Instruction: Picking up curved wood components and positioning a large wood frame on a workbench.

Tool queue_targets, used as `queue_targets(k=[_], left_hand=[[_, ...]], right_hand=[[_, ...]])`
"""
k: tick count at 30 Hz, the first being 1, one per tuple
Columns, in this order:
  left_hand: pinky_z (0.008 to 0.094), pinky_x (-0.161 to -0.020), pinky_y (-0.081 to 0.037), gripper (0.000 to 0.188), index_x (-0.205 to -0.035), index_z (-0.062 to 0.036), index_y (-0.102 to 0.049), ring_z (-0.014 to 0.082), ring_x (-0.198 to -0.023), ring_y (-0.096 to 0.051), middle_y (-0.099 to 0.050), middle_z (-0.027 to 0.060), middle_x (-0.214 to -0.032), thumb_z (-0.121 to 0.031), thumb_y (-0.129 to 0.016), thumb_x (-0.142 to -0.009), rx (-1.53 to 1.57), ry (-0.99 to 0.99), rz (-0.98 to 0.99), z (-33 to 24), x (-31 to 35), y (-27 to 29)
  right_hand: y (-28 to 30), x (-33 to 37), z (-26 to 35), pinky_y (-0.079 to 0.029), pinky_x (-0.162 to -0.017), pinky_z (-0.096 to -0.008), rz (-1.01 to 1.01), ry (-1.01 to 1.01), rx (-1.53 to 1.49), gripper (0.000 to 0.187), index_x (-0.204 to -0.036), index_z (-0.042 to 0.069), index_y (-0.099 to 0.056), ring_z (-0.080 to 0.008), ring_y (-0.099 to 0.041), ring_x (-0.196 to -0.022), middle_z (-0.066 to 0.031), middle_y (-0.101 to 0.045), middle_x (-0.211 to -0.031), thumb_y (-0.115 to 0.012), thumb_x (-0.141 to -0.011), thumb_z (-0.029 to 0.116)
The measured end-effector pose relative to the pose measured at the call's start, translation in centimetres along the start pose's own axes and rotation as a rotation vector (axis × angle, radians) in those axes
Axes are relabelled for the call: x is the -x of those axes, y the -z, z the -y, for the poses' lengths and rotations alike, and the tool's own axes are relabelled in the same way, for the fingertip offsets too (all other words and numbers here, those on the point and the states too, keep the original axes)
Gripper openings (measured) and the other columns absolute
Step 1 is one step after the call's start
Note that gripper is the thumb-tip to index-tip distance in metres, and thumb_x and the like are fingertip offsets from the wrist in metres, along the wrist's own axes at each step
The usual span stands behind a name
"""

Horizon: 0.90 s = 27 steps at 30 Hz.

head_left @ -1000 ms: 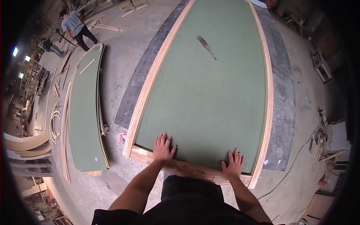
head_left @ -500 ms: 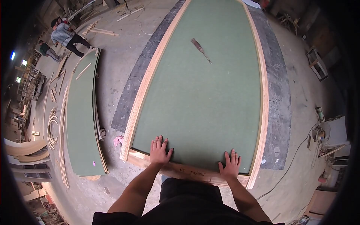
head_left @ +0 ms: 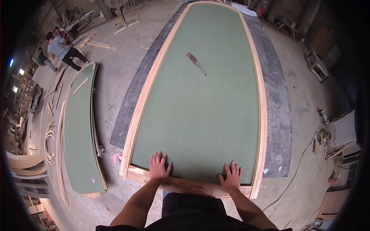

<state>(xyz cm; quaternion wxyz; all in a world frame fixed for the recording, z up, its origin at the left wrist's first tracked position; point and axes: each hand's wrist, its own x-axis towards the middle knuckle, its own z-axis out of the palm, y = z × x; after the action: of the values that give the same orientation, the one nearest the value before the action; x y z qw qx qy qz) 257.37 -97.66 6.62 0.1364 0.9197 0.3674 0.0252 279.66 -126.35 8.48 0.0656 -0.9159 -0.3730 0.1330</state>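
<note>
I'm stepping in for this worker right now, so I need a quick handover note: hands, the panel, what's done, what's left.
Left hand: flat, fingers spread, on the green panel at its near end.
Right hand: flat on the same end, further right.
The panel lies flat on the floor in a wooden frame. A dark wooden stick lies loose mid-panel.
Done: panel seated within the frame, by the look of it.
Left: likely pressing on along the near edge.

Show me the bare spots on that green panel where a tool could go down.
The green panel is bare almost everywhere inside its wooden frame. Only a slim dark tool lies in the far half, and the left hand and right hand lie flat along the near edge. Between the hands is free.
</note>
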Motion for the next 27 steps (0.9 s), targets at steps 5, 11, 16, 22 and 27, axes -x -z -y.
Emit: queue_targets(k=[5, 11, 16, 22, 27], left_hand=[[0.049, -0.112, -0.018, 0.061, -0.131, -0.0079, -0.047, 0.0365, -0.133, -0.029, -0.037, 0.0199, -0.14, -0.043, -0.057, -0.082, -0.012, -0.011, -0.018, 0.18, 0.05, -0.26], [0.0489, -0.112, -0.018, 0.061, -0.13, -0.0074, -0.047, 0.0367, -0.133, -0.029, -0.036, 0.0201, -0.141, -0.042, -0.059, -0.082, -0.006, -0.009, -0.013, 0.05, 0.01, -0.06], [0.0489, -0.112, -0.019, 0.061, -0.13, -0.0072, -0.048, 0.0367, -0.133, -0.029, -0.037, 0.0201, -0.141, -0.042, -0.059, -0.081, -0.008, -0.008, -0.021, -0.06, 0.02, -0.04], [0.0488, -0.112, -0.019, 0.061, -0.13, -0.007, -0.048, 0.0367, -0.133, -0.029, -0.037, 0.02, -0.14, -0.041, -0.059, -0.081, -0.003, -0.01, -0.026, -0.09, 0.1, 0.01], [0.0489, -0.111, -0.019, 0.061, -0.13, -0.0065, -0.048, 0.0367, -0.133, -0.029, -0.036, 0.0198, -0.141, -0.041, -0.06, -0.081, 0.005, -0.007, -0.019, -0.02, 0.17, 0.02]], right_hand=[[-0.21, 0.12, -0.17, -0.01, -0.112, -0.0552, -0.001, 0.003, 0.001, 0.065, -0.138, 0.015, -0.041, -0.0383, -0.026, -0.134, -0.019, -0.024, -0.148, -0.058, -0.082, 0.043], [-0.38, 0.15, -0.34, -0.011, -0.112, -0.0557, -0.015, 0.014, -0.004, 0.065, -0.137, 0.015, -0.042, -0.0379, -0.026, -0.134, -0.0193, -0.026, -0.148, -0.058, -0.081, 0.044], [-0.31, 0.15, -0.32, -0.011, -0.112, -0.0559, -0.022, 0.017, -0.001, 0.064, -0.137, 0.016, -0.043, -0.0377, -0.026, -0.134, -0.0195, -0.027, -0.147, -0.057, -0.082, 0.044], [-0.37, 0.23, -0.42, -0.011, -0.112, -0.0562, -0.017, 0.021, -0.001, 0.064, -0.137, 0.015, -0.042, -0.0377, -0.027, -0.134, -0.0196, -0.027, -0.147, -0.057, -0.082, 0.045], [-0.35, 0.28, -0.31, -0.013, -0.111, -0.0561, -0.043, 0.032, 0.003, 0.064, -0.136, 0.015, -0.043, -0.0383, -0.028, -0.133, -0.0199, -0.028, -0.146, -0.059, -0.081, 0.043]])
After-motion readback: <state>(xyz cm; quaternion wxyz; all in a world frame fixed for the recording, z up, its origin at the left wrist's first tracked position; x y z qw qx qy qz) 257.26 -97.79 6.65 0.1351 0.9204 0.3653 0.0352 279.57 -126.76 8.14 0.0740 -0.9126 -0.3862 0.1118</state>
